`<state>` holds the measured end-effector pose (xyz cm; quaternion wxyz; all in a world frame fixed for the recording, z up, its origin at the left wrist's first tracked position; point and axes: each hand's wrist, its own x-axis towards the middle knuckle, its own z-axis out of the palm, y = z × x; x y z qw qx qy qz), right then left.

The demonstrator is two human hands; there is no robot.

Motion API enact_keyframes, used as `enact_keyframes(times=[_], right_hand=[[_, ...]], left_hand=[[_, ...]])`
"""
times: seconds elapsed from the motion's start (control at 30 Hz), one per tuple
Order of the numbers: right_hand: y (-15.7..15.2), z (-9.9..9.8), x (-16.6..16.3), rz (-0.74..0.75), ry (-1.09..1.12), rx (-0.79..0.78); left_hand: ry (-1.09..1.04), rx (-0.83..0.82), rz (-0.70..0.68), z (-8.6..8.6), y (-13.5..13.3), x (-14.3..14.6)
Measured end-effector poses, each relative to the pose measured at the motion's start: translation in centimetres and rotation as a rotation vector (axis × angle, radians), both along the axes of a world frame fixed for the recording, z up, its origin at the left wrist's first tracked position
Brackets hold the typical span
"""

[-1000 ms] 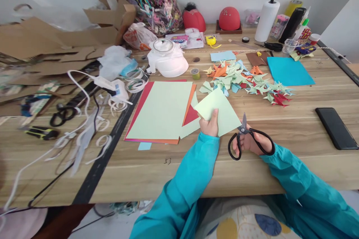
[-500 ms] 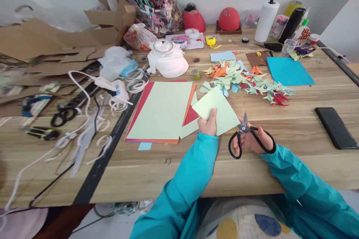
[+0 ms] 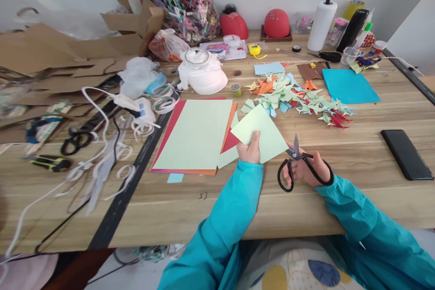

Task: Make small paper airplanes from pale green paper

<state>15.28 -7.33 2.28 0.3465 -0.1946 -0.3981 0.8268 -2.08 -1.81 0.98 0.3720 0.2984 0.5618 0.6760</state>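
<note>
A pale green sheet of paper [image 3: 265, 129] is pinched in my left hand [image 3: 249, 148], thumb on top and fingers hidden beneath. My right hand [image 3: 309, 170] holds black-handled scissors [image 3: 295, 157] with their blades spread apart. The scissors' blades are at the sheet's right corner; whether they touch it I cannot tell. Left of my left hand lies a stack of coloured paper [image 3: 195, 136], light green on top with red and orange edges showing. Beyond the held sheet is a heap of folded paper pieces [image 3: 282, 93] in green, orange, red and blue.
A black phone [image 3: 406, 154] lies at the right, and a bright blue square [image 3: 350, 86] behind it. Cables and white strips [image 3: 112, 163] clutter the left, beside a yellow-black cutter [image 3: 50, 163]. Cardboard [image 3: 68, 45] and a bag of colourful bits [image 3: 186, 7] stand along the back.
My left hand and the pale green sheet have shifted slightly to the left, away from the scissors. The right hand has hardly moved, and the blades remain spread.
</note>
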Motion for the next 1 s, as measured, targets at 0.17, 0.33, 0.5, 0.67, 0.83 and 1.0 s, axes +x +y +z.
enact_keyframes(times=[0.17,0.33,0.5,0.67,0.83,1.0], right_hand=[[0.1,0.1,0.2,0.018,0.014,-0.009],[0.1,0.0,0.5,0.068,-0.015,0.006],[0.1,0.0,0.5,0.116,-0.033,-0.006],[0.1,-0.2,0.3,0.076,0.007,-0.021],[0.2,-0.1,0.2,0.004,0.023,-0.021],[0.2,0.4,0.3,-0.002,0.03,-0.01]], left_hand=[[0.003,-0.018,0.0,0.1,0.2,-0.4],[-0.013,-0.005,-0.034,0.0,0.0,-0.4],[-0.013,0.0,-0.119,-0.7,-0.3,-0.1],[0.005,-0.018,-0.131,-0.9,-0.6,0.2],[0.022,-0.028,-0.093,-0.7,-0.4,0.0],[0.004,-0.012,-0.081,-0.6,-0.2,-0.3]])
